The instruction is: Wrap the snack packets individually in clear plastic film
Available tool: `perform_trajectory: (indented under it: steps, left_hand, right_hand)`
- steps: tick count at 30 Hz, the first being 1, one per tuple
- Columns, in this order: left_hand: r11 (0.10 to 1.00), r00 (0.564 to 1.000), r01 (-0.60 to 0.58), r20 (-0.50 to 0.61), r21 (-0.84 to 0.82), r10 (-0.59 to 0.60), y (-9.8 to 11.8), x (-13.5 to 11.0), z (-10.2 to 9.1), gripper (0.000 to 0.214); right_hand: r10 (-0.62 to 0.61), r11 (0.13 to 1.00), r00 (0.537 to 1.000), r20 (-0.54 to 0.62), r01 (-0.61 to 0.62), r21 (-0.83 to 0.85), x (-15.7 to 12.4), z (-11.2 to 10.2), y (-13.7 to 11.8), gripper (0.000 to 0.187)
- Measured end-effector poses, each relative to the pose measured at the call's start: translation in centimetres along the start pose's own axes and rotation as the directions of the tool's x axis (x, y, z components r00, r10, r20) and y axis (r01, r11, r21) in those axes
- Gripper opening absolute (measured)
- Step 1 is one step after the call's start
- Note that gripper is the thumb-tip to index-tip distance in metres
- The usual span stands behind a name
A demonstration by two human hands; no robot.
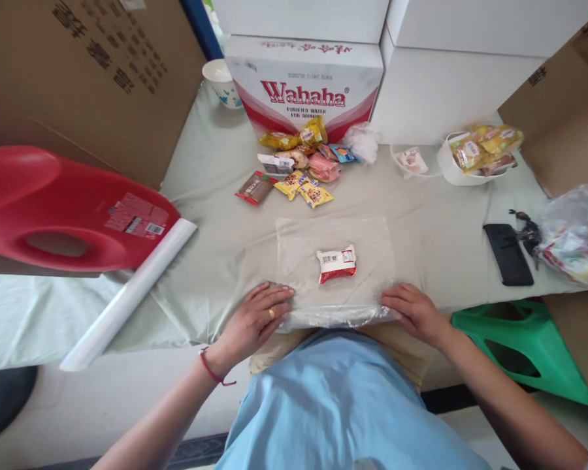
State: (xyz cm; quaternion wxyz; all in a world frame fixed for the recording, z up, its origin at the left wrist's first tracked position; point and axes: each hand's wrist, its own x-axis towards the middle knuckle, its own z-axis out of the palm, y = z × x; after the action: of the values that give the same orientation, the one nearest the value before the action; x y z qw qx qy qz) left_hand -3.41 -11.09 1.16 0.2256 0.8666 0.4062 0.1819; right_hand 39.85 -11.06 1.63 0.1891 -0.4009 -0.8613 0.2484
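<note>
A clear plastic bag (304, 236) lies flat on the cloth-covered table in front of me. Near its middle is a small white-and-red snack packet (337, 264); whether it lies in or on the bag I cannot tell. My left hand (264, 312) rests on the bag's near left corner, its fingers stretched out and a ring on one of them. Across from it, my right hand (411, 310) lies with straight fingers on the near right corner. Between both hands, the bag's near edge is crinkled along the table edge.
Several wrapped snacks (301, 189) are heaped before a Wahaha carton (304, 98). To the right are a white tub (453, 166) of snacks, a black phone (508, 254) and a filled plastic bag (575, 232). A red jug (73, 215) and a white roll (127, 297) occupy the left.
</note>
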Motion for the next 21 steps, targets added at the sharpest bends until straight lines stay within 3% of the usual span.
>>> perform_trajectory:
  steps: [4,9,12,14,16,17,18,19,21]
  left_hand:
    - [0.956,0.971,0.222,-0.048,-0.191,-0.235,-0.6,3.8,-1.7,0.032]
    - [0.853,0.843,0.5,-0.141,-0.15,-0.519,-3.2,9.4,-2.4,0.03]
    - [0.802,0.73,0.584,-0.35,-0.126,-0.587,-4.0,10.1,-2.9,0.019]
    - [0.78,0.615,0.613,-0.543,-0.127,-0.572,-3.4,9.1,-3.4,0.02]
    - [0.772,0.495,0.627,-0.712,-0.105,-0.499,-1.5,7.6,-3.8,0.018]
    - [0.783,0.464,0.617,-0.766,-0.081,-0.445,-0.2,7.0,-3.8,0.017]
    - [0.813,0.486,0.581,-0.784,-0.04,-0.386,1.2,6.5,-3.5,0.014]
    - [0.864,0.564,0.503,-0.761,0.009,-0.32,2.7,6.2,-3.1,0.011]
    - [0.959,0.767,0.278,-0.615,0.063,-0.182,5.4,6.4,-1.7,0.011]
  right_hand:
    - [0.147,0.974,0.989,0.017,-0.148,0.17,4.2,-3.5,0.6,0.027]
    - [0.414,0.904,0.909,-0.053,-0.404,0.138,8.5,-4.0,3.4,0.036]
    - [0.415,0.894,0.875,-0.247,-0.443,-0.068,9.6,-4.1,3.8,0.041]
    - [0.355,0.886,0.854,-0.379,-0.437,-0.154,9.6,-4.6,2.8,0.036]
    - [0.307,0.912,0.864,-0.399,-0.388,-0.137,9.4,-5.1,1.0,0.029]
    - [0.289,0.932,0.883,-0.37,-0.348,-0.102,9.3,-5.3,0.0,0.027]
    - [0.273,0.95,0.905,-0.327,-0.308,-0.058,9.3,-5.3,-0.9,0.026]
    - [0.26,0.961,0.923,-0.284,-0.275,-0.014,9.2,-5.1,-1.7,0.025]
    - [0.255,0.967,0.935,-0.246,-0.249,0.054,9.1,-4.5,-2.6,0.023]
